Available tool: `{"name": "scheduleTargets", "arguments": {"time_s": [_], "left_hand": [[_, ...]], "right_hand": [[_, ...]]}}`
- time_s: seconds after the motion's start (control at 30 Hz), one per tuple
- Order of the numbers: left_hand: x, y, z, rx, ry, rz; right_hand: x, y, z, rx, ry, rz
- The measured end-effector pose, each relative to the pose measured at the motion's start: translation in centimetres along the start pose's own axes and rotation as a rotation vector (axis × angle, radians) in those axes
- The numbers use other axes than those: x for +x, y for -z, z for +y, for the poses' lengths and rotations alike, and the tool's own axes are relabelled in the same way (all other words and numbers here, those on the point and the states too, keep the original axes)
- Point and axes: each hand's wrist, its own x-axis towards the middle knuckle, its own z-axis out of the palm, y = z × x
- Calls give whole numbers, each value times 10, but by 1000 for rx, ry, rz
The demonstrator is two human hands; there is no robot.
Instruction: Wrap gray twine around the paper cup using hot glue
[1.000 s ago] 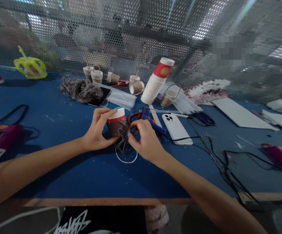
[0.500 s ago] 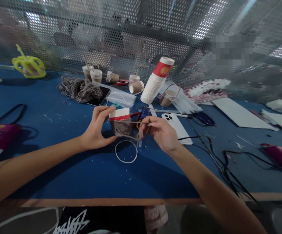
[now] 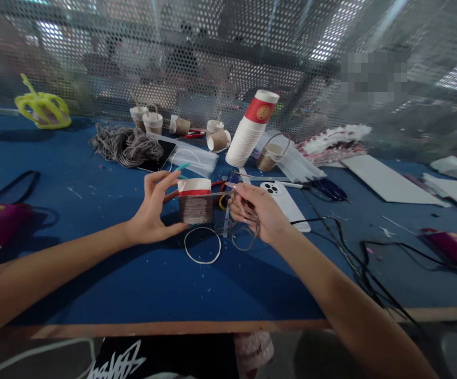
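My left hand point(image 3: 156, 208) grips a small paper cup point(image 3: 195, 202) on its side, thumb at the lower end and fingers at the upper end. Grey-brown yarn is wound round most of the cup, leaving a red band and a white end bare. A strand of yarn point(image 3: 223, 194) runs taut from the cup to my right hand point(image 3: 255, 209), which pinches it with curled fingers. More yarn loops down below that hand. Beneath the cup a thin white ring point(image 3: 202, 246) lies on the blue table point(image 3: 141, 287).
A tall stack of paper cups point(image 3: 247, 134) leans behind my hands. A grey yarn bundle point(image 3: 125, 146) lies back left. Several small yarn-wrapped cups stand near the mesh panel point(image 3: 196, 63). A white phone point(image 3: 287, 205), black cables point(image 3: 341, 242) and purple glue guns point(image 3: 3, 226) lie around.
The yarn strand has been drawn round the cup, and the wraps now show in neat rows. My right hand has turned, its fingers curling more around the yarn.
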Motion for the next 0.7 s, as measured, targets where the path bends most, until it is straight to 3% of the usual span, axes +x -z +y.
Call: {"name": "scheduleTargets", "arguments": {"time_s": [0.2, 0.7], "left_hand": [[-4, -5, -10, -104, -102, 20], [-3, -2, -7, -76, -131, -21]], "right_hand": [[3, 3, 2, 37, 32, 53], [2, 2, 5, -112, 58, 157]]}}
